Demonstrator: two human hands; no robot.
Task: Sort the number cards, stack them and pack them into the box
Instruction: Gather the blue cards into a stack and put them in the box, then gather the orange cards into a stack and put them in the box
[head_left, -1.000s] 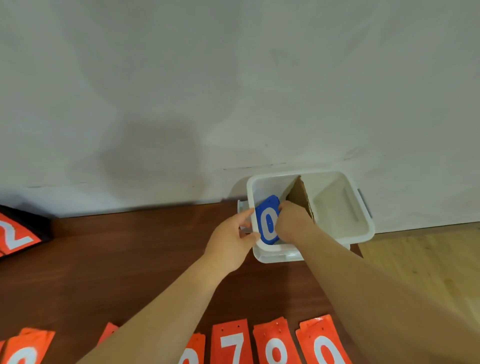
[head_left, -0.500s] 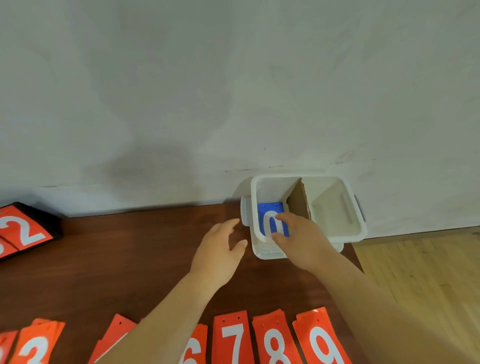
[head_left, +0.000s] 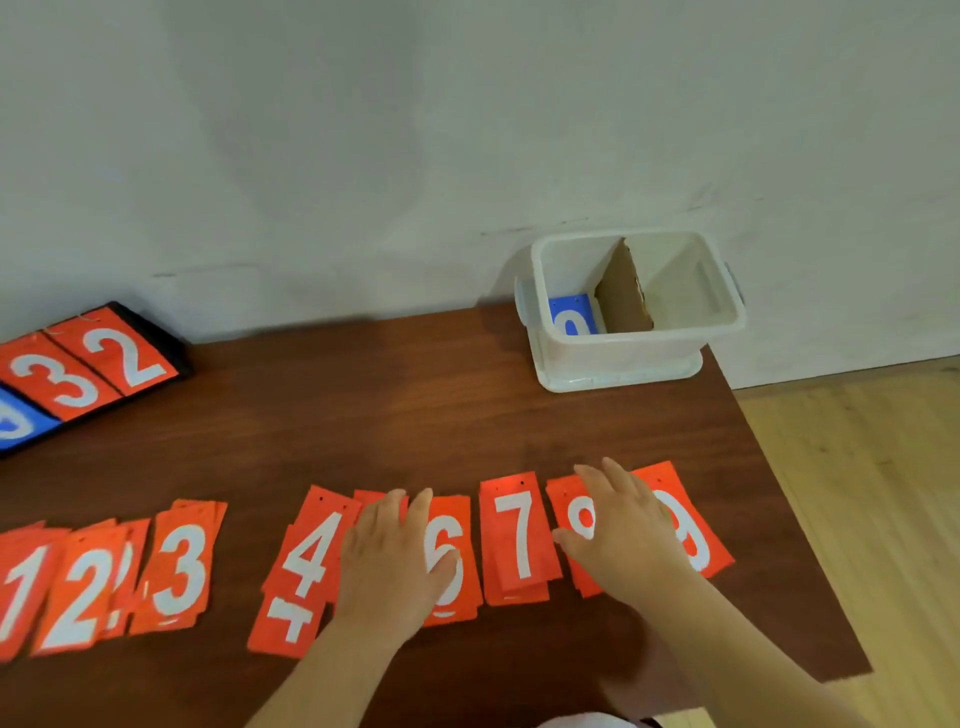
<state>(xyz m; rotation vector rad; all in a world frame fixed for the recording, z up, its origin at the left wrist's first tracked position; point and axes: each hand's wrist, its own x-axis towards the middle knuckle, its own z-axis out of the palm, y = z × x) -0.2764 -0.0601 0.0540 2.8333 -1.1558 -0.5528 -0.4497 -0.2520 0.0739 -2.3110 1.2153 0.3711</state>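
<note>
A row of red number cards lies along the near part of the table: piles showing 1 (head_left: 23, 592), 2 (head_left: 78, 592), 3 (head_left: 182, 566), 4 (head_left: 306, 561), 6 (head_left: 454, 540), 7 (head_left: 517, 535), 8 (head_left: 579, 512) and 9 (head_left: 693, 530). My left hand (head_left: 392, 561) hovers flat over the pile between 4 and 6, fingers straight. My right hand (head_left: 623, 525) is spread over the 8 and 9 piles. The white plastic box (head_left: 623, 353) stands at the far right corner with a blue 0 card (head_left: 571, 317) lying in its left compartment beside a cardboard divider (head_left: 623, 296).
A black scoreboard (head_left: 78, 374) showing red 3 and 2 and a blue card lies at the far left by the wall. The brown table's right edge (head_left: 789, 499) drops to a wooden floor. A white wall stands behind the box.
Both hands have left the box, where the blue 0 card stays, and come back down over the red card row. The view has tilted down toward the cards.
</note>
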